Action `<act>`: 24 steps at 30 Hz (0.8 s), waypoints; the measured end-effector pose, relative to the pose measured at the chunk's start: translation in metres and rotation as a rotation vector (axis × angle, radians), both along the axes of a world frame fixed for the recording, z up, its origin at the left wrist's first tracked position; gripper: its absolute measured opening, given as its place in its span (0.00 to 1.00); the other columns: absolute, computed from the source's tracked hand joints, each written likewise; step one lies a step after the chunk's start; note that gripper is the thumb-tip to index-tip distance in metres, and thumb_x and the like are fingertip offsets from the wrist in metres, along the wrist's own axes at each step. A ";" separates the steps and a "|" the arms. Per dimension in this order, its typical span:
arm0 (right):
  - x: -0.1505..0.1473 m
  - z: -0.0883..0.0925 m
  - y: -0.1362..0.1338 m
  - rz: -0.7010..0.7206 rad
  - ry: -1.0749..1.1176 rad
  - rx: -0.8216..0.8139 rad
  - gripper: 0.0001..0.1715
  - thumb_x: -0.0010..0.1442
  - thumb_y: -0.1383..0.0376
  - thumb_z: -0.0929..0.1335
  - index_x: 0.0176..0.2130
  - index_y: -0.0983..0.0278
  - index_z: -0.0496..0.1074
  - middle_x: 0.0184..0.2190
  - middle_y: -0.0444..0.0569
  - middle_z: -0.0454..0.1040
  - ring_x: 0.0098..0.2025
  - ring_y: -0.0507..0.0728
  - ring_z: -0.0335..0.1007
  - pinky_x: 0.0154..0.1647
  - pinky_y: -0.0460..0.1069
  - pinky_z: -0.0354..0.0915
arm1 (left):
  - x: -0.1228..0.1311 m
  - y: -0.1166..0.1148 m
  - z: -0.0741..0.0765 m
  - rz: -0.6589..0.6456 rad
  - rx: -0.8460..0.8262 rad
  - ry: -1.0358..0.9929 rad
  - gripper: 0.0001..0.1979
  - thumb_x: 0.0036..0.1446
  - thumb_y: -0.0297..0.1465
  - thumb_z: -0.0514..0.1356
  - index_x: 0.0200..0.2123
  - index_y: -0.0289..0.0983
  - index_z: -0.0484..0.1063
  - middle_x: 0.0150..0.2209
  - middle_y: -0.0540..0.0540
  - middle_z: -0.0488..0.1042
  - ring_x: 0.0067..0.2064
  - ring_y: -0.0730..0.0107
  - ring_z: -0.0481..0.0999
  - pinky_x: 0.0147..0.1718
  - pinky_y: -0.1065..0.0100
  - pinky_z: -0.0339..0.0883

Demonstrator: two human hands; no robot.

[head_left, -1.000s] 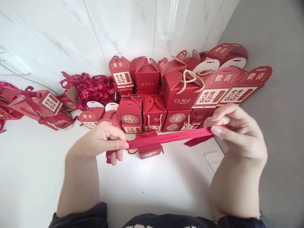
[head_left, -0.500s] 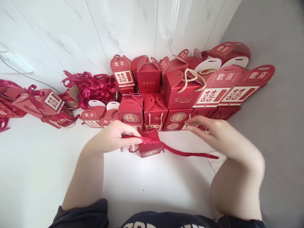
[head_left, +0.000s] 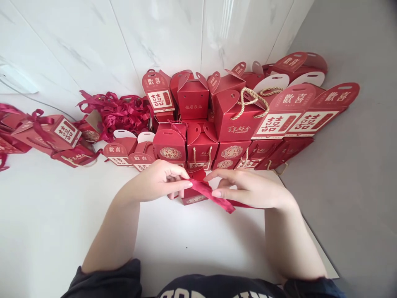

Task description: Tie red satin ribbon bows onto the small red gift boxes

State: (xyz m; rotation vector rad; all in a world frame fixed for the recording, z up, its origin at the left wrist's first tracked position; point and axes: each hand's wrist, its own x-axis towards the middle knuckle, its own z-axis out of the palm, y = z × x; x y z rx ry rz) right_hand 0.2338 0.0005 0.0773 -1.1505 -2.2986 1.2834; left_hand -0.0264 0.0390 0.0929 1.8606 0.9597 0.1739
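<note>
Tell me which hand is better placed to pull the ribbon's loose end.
Right, probably. The right hand grips the ribbon close to its loose end, which sticks out just below its fingers. The left hand pinches the ribbon farther along, over the small box.

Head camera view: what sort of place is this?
Probably a home gift-wrapping corner: red gift boxes stacked against a marble-look wall, a ribbon heap, left hand and right hand pinching a ribbon.
</note>
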 end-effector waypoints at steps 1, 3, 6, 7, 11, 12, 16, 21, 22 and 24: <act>-0.007 -0.002 0.001 0.001 0.032 0.003 0.16 0.67 0.54 0.63 0.48 0.61 0.70 0.24 0.41 0.75 0.25 0.52 0.68 0.30 0.46 0.61 | 0.003 -0.002 -0.001 -0.017 -0.003 -0.002 0.13 0.61 0.39 0.59 0.34 0.35 0.76 0.29 0.46 0.79 0.26 0.73 0.76 0.27 0.74 0.69; -0.019 -0.008 0.003 -0.016 0.096 0.034 0.16 0.67 0.54 0.63 0.38 0.63 0.71 0.24 0.42 0.74 0.25 0.51 0.67 0.30 0.45 0.59 | 0.008 -0.003 -0.004 -0.043 0.011 -0.005 0.12 0.60 0.38 0.59 0.34 0.35 0.77 0.29 0.46 0.79 0.27 0.72 0.77 0.28 0.74 0.69; -0.024 -0.015 0.005 -0.023 0.087 0.075 0.18 0.67 0.55 0.64 0.30 0.64 0.69 0.24 0.43 0.74 0.26 0.51 0.66 0.30 0.45 0.58 | 0.007 -0.001 -0.007 -0.002 0.082 0.028 0.12 0.58 0.39 0.61 0.35 0.36 0.75 0.28 0.48 0.78 0.28 0.71 0.76 0.28 0.73 0.69; -0.022 -0.016 0.006 -0.019 0.067 0.074 0.18 0.67 0.56 0.64 0.29 0.64 0.68 0.24 0.43 0.74 0.27 0.51 0.66 0.31 0.46 0.58 | 0.005 0.001 -0.009 0.021 0.103 0.054 0.12 0.56 0.39 0.62 0.36 0.36 0.74 0.28 0.48 0.78 0.28 0.70 0.76 0.28 0.72 0.69; -0.010 -0.012 0.005 -0.065 0.081 -0.001 0.18 0.69 0.57 0.61 0.32 0.63 0.69 0.27 0.44 0.77 0.30 0.52 0.71 0.35 0.46 0.62 | 0.004 0.006 -0.019 0.011 0.173 0.164 0.11 0.55 0.39 0.62 0.36 0.37 0.73 0.28 0.48 0.78 0.30 0.66 0.78 0.28 0.70 0.68; -0.008 -0.011 0.005 -0.084 0.088 -0.019 0.18 0.69 0.57 0.60 0.33 0.63 0.69 0.28 0.44 0.78 0.30 0.53 0.72 0.35 0.47 0.62 | 0.006 0.006 -0.023 -0.012 0.181 0.187 0.10 0.55 0.38 0.61 0.33 0.37 0.72 0.27 0.48 0.77 0.29 0.66 0.78 0.28 0.70 0.67; -0.006 -0.013 0.007 -0.063 -0.018 -0.053 0.20 0.69 0.56 0.59 0.32 0.63 0.70 0.28 0.45 0.77 0.29 0.54 0.70 0.32 0.47 0.61 | 0.022 -0.001 -0.036 0.023 -0.050 0.160 0.13 0.59 0.38 0.55 0.27 0.37 0.64 0.22 0.49 0.73 0.28 0.63 0.80 0.24 0.71 0.68; -0.008 -0.021 0.012 0.006 -0.085 -0.153 0.20 0.68 0.57 0.59 0.33 0.63 0.72 0.27 0.45 0.75 0.26 0.52 0.66 0.27 0.47 0.58 | 0.027 -0.008 -0.034 0.077 -0.220 0.072 0.12 0.57 0.41 0.59 0.33 0.37 0.66 0.27 0.47 0.78 0.34 0.60 0.83 0.30 0.68 0.75; -0.009 -0.022 0.012 0.004 -0.087 -0.155 0.20 0.68 0.57 0.59 0.33 0.63 0.72 0.27 0.45 0.75 0.26 0.52 0.66 0.27 0.47 0.58 | 0.026 -0.008 -0.031 0.073 -0.216 0.080 0.12 0.57 0.41 0.59 0.36 0.37 0.67 0.29 0.46 0.79 0.34 0.60 0.83 0.31 0.68 0.75; -0.010 -0.023 0.013 -0.003 -0.100 -0.129 0.21 0.69 0.56 0.58 0.33 0.63 0.71 0.28 0.45 0.75 0.27 0.53 0.65 0.28 0.46 0.57 | 0.022 -0.007 -0.027 0.070 -0.196 0.100 0.13 0.57 0.40 0.59 0.40 0.37 0.69 0.31 0.44 0.80 0.35 0.60 0.83 0.31 0.67 0.75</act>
